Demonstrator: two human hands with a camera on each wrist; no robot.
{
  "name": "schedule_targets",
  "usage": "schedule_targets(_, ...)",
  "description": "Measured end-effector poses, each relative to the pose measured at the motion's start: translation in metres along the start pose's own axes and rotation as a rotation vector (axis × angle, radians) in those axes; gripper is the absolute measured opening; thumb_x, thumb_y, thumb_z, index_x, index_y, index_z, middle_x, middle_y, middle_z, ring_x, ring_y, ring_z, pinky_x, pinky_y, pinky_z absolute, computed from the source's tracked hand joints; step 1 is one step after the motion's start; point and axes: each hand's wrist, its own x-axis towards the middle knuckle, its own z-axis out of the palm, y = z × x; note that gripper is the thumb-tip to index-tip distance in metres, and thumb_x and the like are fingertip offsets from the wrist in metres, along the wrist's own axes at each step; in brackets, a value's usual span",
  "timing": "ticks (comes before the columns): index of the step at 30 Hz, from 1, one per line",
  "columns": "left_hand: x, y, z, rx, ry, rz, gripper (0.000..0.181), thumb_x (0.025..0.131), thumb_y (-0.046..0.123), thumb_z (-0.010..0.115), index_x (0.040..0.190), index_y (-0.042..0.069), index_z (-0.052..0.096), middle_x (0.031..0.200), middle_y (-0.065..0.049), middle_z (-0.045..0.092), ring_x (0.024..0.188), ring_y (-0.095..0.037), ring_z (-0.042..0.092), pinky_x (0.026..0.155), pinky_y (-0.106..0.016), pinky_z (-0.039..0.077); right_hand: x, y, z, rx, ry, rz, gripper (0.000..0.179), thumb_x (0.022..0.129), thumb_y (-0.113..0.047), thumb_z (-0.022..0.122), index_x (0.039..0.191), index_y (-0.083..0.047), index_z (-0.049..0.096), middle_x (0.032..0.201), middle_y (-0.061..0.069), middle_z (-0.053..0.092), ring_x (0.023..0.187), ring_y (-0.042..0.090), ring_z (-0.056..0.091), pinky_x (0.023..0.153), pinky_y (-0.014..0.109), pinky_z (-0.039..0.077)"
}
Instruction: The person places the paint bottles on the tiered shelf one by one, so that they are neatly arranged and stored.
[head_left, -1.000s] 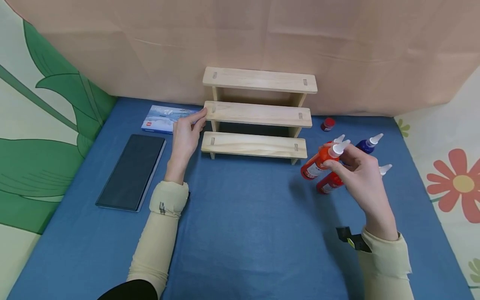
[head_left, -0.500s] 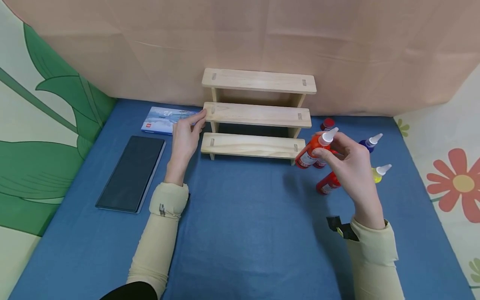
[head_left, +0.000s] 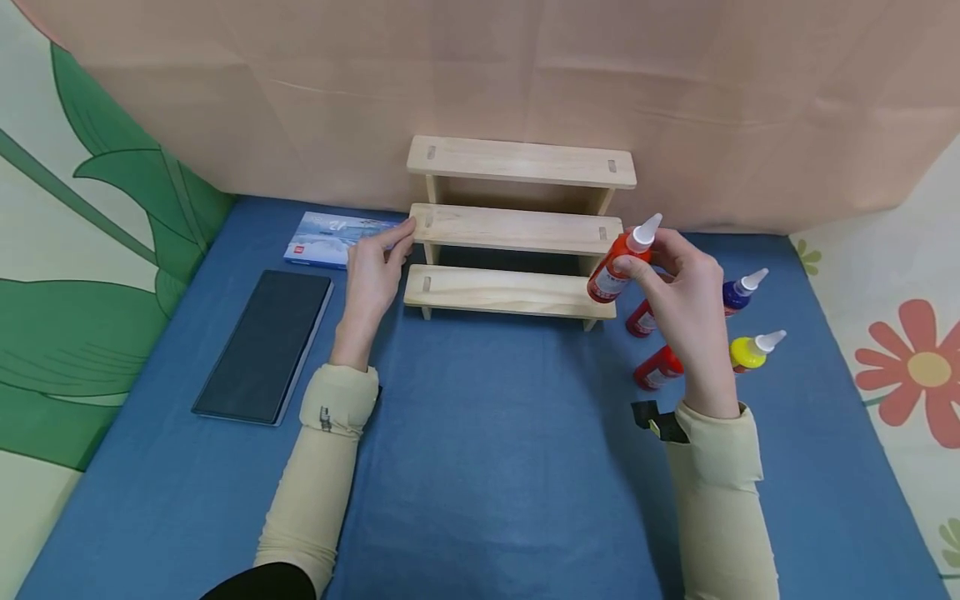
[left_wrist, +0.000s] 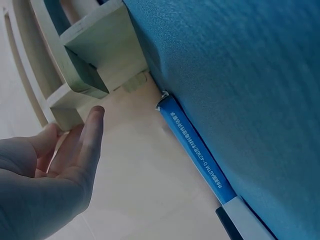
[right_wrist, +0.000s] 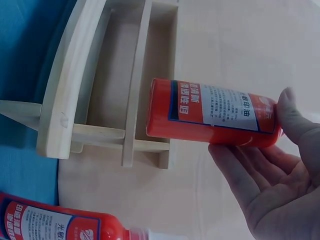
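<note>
A three-tier wooden step shelf [head_left: 510,292] stands against the back cloth. My left hand [head_left: 372,275] pinches the left end of its middle tier, thumb and fingertips at the board's edge in the left wrist view. In my right hand [head_left: 686,304] is a red ink bottle [right_wrist: 210,112] with a white nozzle, held tilted between thumb and fingers. In the head view this bottle overlaps the right ends of the lower and middle tiers. Below that hand, two more red bottles [head_left: 658,368] stand on the blue cloth, partly covered by it.
Right of the hand stand a yellow bottle [head_left: 750,353] and a dark blue bottle [head_left: 738,296], both with white nozzles. On the left lie a flat black book-like case [head_left: 262,346] and a blue-and-white box [head_left: 330,237] beside the shelf. The beige cloth [head_left: 712,125] hangs behind.
My right hand has moved left and away from me, carrying the red ink bottle from among the other bottles to the shelf's right end. The left hand has stayed on the shelf.
</note>
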Motion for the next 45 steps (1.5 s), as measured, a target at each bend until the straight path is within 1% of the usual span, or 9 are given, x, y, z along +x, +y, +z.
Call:
schedule_targets(4, 0.001, 0.0, 0.001, 0.021, -0.003, -0.006, 0.033, 0.109, 0.008, 0.063, 0.142, 0.01, 0.069, 0.144, -0.007, 0.066, 0.114, -0.028, 0.075, 0.096, -0.044, 0.06, 0.007, 0.0, 0.003, 0.003, 0.018, 0.021, 0.047, 0.104, -0.026, 0.074, 0.145, -0.006, 0.066, 0.138, 0.013, 0.07, 0.128, 0.031, 0.066, 0.107, 0.045, 0.055)
schedule_targets(8, 0.002, 0.0, 0.001, 0.021, -0.002, -0.002, 0.033, 0.109, 0.008, 0.063, 0.142, 0.01, 0.07, 0.144, -0.006, 0.066, 0.113, -0.029, 0.075, 0.096, -0.044, 0.061, 0.015, 0.0, 0.005, 0.011, 0.052, 0.038, 0.046, 0.103, -0.027, 0.074, 0.145, -0.006, 0.067, 0.139, 0.013, 0.07, 0.128, 0.031, 0.066, 0.108, 0.043, 0.054)
schedule_targets(13, 0.001, 0.0, -0.001, 0.017, 0.003, 0.011, 0.033, 0.11, 0.009, 0.063, 0.142, 0.01, 0.07, 0.143, -0.006, 0.066, 0.112, -0.03, 0.075, 0.094, -0.045, 0.061, 0.027, -0.001, 0.009, 0.028, 0.093, 0.013, 0.045, 0.103, -0.023, 0.074, 0.143, -0.002, 0.067, 0.138, 0.015, 0.069, 0.128, 0.031, 0.067, 0.108, 0.037, 0.054)
schedule_targets(21, 0.0, 0.0, -0.002, 0.033, 0.005, 0.006, 0.033, 0.11, 0.01, 0.063, 0.142, 0.01, 0.069, 0.143, -0.006, 0.067, 0.111, -0.03, 0.075, 0.091, -0.046, 0.062, 0.042, -0.002, 0.018, 0.07, 0.113, 0.002, 0.045, 0.104, -0.021, 0.072, 0.144, -0.001, 0.066, 0.138, 0.016, 0.068, 0.126, 0.031, 0.067, 0.11, 0.034, 0.052)
schedule_targets(25, 0.0, 0.0, -0.002, 0.028, 0.008, 0.006, 0.033, 0.11, 0.01, 0.063, 0.142, 0.01, 0.069, 0.143, -0.006, 0.067, 0.111, -0.03, 0.075, 0.091, -0.046, 0.062, 0.049, -0.004, 0.021, 0.09, 0.121, -0.01, 0.043, 0.105, -0.019, 0.071, 0.143, 0.0, 0.066, 0.138, 0.016, 0.069, 0.127, 0.031, 0.067, 0.111, 0.035, 0.051)
schedule_targets(28, -0.001, -0.001, -0.002, 0.024, 0.008, 0.011, 0.033, 0.11, 0.009, 0.063, 0.142, 0.01, 0.069, 0.143, -0.006, 0.067, 0.111, -0.031, 0.075, 0.091, -0.046, 0.062, 0.055, -0.006, 0.022, 0.081, 0.13, -0.02, 0.042, 0.106, -0.018, 0.07, 0.143, 0.001, 0.066, 0.139, 0.017, 0.068, 0.128, 0.032, 0.067, 0.111, 0.037, 0.051)
schedule_targets(31, -0.001, -0.001, -0.002, 0.018, 0.003, 0.018, 0.033, 0.11, 0.008, 0.063, 0.142, 0.009, 0.069, 0.144, -0.006, 0.066, 0.11, -0.031, 0.075, 0.091, -0.046, 0.062, 0.06, -0.006, 0.024, 0.05, 0.14, -0.026, 0.04, 0.107, -0.017, 0.067, 0.142, 0.002, 0.065, 0.138, 0.019, 0.068, 0.127, 0.033, 0.067, 0.111, 0.039, 0.052)
schedule_targets(37, -0.001, -0.001, -0.001, 0.006, 0.001, 0.028, 0.033, 0.11, 0.008, 0.063, 0.142, 0.009, 0.069, 0.144, -0.005, 0.066, 0.11, -0.031, 0.076, 0.091, -0.045, 0.062, 0.069, -0.005, 0.027, 0.034, 0.125, -0.019, 0.039, 0.109, -0.013, 0.064, 0.144, 0.003, 0.063, 0.139, 0.021, 0.067, 0.127, 0.037, 0.066, 0.111, 0.044, 0.052)
schedule_targets(45, -0.001, -0.001, -0.001, 0.016, 0.001, 0.034, 0.034, 0.11, 0.008, 0.062, 0.143, 0.01, 0.069, 0.144, -0.006, 0.066, 0.108, -0.032, 0.076, 0.089, -0.047, 0.062, 0.077, -0.001, 0.031, 0.027, 0.108, -0.011, 0.039, 0.11, -0.014, 0.062, 0.143, 0.005, 0.062, 0.139, 0.022, 0.067, 0.126, 0.037, 0.066, 0.111, 0.045, 0.052)
